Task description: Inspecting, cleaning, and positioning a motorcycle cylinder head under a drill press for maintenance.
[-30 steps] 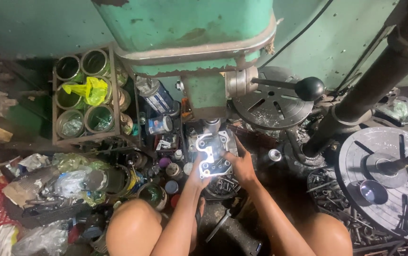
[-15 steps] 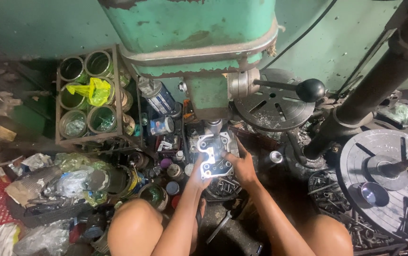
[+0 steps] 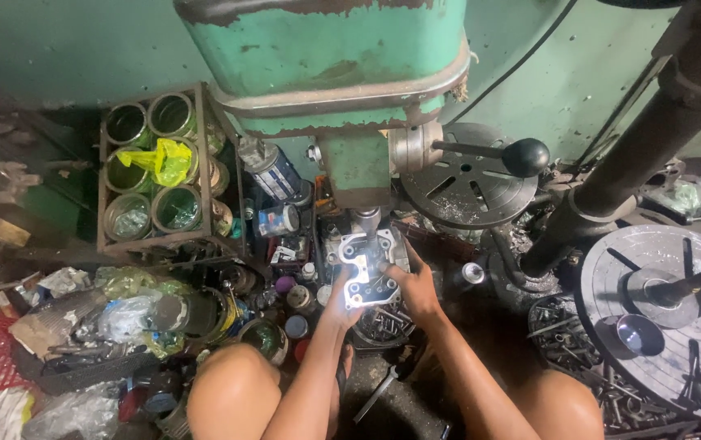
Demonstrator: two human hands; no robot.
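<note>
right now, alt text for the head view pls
Both hands, left hand and right hand, hold a shiny flat metal plate with holes under the spindle of a green drill press. A crate of tins stands left amid clutter.

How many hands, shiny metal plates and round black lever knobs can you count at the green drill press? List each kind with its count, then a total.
Hands: 2, left hand and right hand
Shiny metal plate: 1
Round black lever knob: 1
Total: 4
</note>
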